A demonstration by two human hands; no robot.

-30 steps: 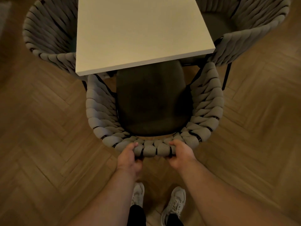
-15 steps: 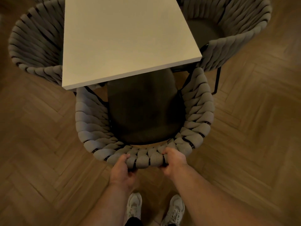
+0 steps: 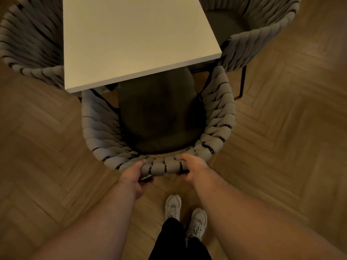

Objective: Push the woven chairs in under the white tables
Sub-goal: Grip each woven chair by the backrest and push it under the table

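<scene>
Head view. Both forearms enter from the bottom edge and converge on the centre of the frame. The left hand (image 3: 131, 177) grips the top rim of the woven chair (image 3: 216, 117) at lower centre, its digits curled round the rim from above and below. The right hand (image 3: 193, 168) grips the same rim just to the right, curled over the top (a short stretch of rim separates the two hands).

The woven chair sits in the centre of the frame, with its curved back toward the bottom edge. The front of its seat pad (image 3: 159, 113) lies beneath the near edge of the white table (image 3: 135, 40); the rear of the seat and the back remain outside.

The chair shell is a rounded tub of thick grey padded cord wound over a thin dark frame. The seat pad is dark, smooth and rounded. The tabletop is flat, matt and square-cornered.

A second chair (image 3: 28, 38) of the same weave stands at upper left, a third chair (image 3: 262, 30) at upper right. The floor (image 3: 281, 128) is herringbone wood. Pale shoes (image 3: 172, 205) stand at bottom centre.
</scene>
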